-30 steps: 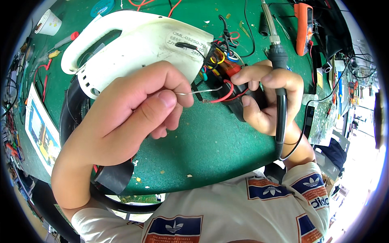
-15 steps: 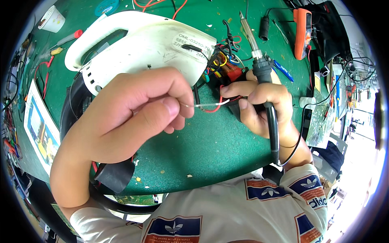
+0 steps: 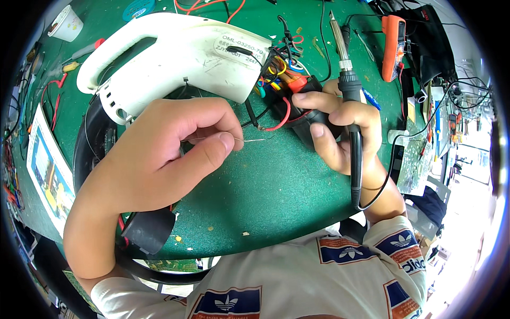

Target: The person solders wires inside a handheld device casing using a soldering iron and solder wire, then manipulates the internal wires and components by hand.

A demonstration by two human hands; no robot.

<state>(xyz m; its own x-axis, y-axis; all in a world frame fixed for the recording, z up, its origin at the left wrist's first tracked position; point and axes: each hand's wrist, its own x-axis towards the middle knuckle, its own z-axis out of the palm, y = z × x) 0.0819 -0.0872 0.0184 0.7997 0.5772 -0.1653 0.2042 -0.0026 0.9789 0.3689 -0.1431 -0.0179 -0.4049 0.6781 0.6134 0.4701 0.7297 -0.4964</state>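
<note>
My left hand (image 3: 175,154) is closed, pinching a thin silvery solder wire (image 3: 255,140) between thumb and forefinger; its free end points right over the mat. My right hand (image 3: 353,122) grips a soldering iron (image 3: 357,154) upright, tip pointing away from me. The thumb and forefinger of that hand stand apart beside a black cylindrical part (image 3: 304,130). A red wire (image 3: 284,119) curves from this part to a bare end near a black lead (image 3: 251,114). Behind my left hand lies a white appliance housing (image 3: 180,58) with a loop handle. Colored wires (image 3: 279,66) emerge from its right end.
A green mat (image 3: 249,202) covers the table. An orange multimeter (image 3: 393,48) stands at the far right, a white paper cup (image 3: 66,24) at the far left. A black tube (image 3: 150,233) lies near the front edge. The iron's cord (image 3: 390,175) runs off right.
The white housing and black part have shifted left. My right thumb and forefinger have come away from the wire ends they were at. The solder wire now points into open space.
</note>
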